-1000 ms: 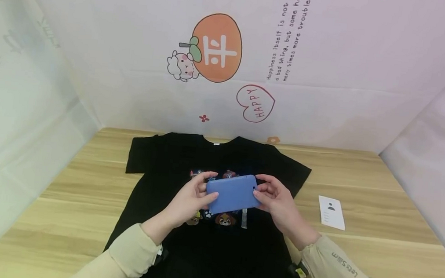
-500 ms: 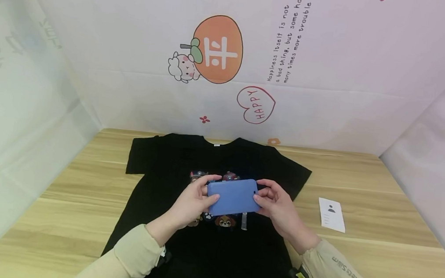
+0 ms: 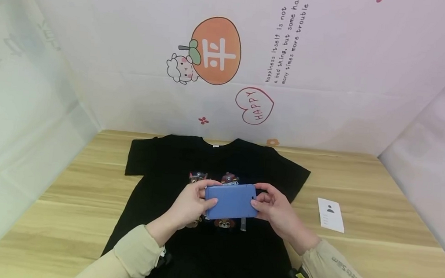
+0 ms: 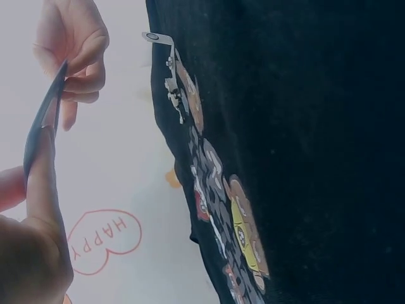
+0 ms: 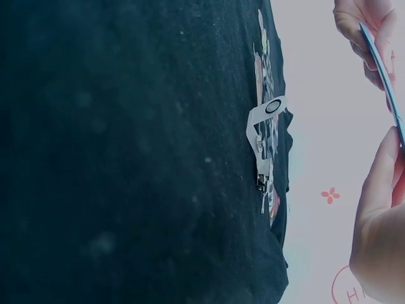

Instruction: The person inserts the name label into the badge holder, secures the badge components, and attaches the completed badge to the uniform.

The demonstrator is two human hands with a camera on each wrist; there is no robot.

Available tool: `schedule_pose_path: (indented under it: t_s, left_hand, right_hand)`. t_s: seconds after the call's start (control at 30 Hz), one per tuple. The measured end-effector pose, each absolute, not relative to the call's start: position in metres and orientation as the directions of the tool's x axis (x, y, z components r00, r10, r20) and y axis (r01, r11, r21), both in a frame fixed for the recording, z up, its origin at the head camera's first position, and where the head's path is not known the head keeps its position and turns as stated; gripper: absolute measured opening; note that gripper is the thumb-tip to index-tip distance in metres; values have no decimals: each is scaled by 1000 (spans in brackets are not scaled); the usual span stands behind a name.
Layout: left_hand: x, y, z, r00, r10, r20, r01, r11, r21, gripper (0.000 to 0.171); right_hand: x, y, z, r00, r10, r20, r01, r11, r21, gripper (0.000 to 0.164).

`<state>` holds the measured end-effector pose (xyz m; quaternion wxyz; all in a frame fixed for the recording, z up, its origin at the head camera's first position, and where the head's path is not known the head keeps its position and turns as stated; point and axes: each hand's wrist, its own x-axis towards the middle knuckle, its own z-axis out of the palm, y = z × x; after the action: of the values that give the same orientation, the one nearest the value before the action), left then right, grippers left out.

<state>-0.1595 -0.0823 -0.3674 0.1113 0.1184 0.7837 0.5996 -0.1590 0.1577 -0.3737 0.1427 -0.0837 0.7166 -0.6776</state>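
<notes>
Blue case (image 3: 231, 202) is raised over the black T-shirt (image 3: 219, 262), just below the centre of the head view. The left hand (image 3: 190, 203) pinches its left end between thumb and fingers; the right hand (image 3: 276, 211) grips its right end likewise. Below it, a metal clip (image 5: 258, 117) sits by the T-shirt's print. At the right of the frame, a white card (image 3: 331, 216) lies on the wooden table (image 3: 392, 242).

Blue case (image 3: 230, 202) lowered slightly over the shirt (image 3: 228, 258) vs 1 s ago, left hand (image 3: 187, 203) and right hand (image 3: 279, 212) with it. Tilt reduced. More upper print (image 3: 230, 178) visible.
</notes>
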Motion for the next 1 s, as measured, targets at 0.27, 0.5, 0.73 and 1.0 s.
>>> schedule_pose_path:
  t_s: [0.27, 0.5, 0.73, 1.0]
  left_hand:
    - [-160, -83, -369, -945, 326, -34, 35, 206, 978, 37]
    - [-159, -81, -371, -958, 285, -20, 41, 206, 978, 36]
    - [-156, -80, -370, -964, 264, 2, 57, 200, 978, 36]
    - [-156, -81, -372, -965, 260, 8, 75, 250, 965, 34]
  right_hand:
    - [-160, 156, -377, -945, -314, -90, 74, 62, -995, 42]
    - [-160, 156, -379, -937, -337, -90, 76, 52, -996, 43]
    - [-160, 158, -379, -932, -349, -96, 76, 70, -995, 44]
    - [-158, 160, -382, -920, -377, -108, 86, 73, -994, 47]
